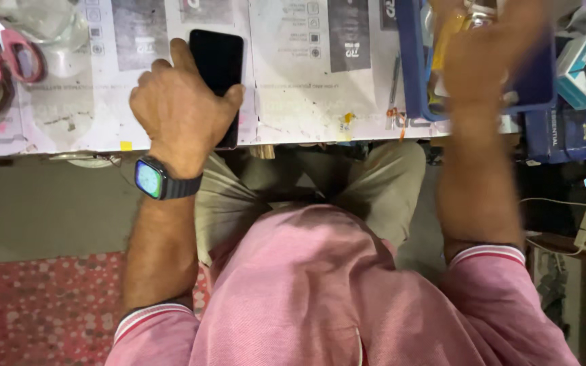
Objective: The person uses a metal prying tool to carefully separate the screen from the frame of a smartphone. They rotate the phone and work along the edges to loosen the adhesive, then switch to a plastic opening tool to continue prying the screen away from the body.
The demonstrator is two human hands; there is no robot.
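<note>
Your left hand (181, 108) rests on a phone (217, 61) with a glossy, smooth black glass face. The worktop (293, 102) is covered in matt printed paper, stained and scuffed. The tray (412, 74) is smooth blue plastic. The scissors (5, 54) have glossy pink plastic handles. Your shirt (306, 291) is matt, finely textured pink cloth.

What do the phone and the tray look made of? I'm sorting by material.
Phone: glossy black face, likely glass, under the left hand. Tray: blue, smooth moulded wall, probably plastic; the blurred right hand reaches into it.
</note>
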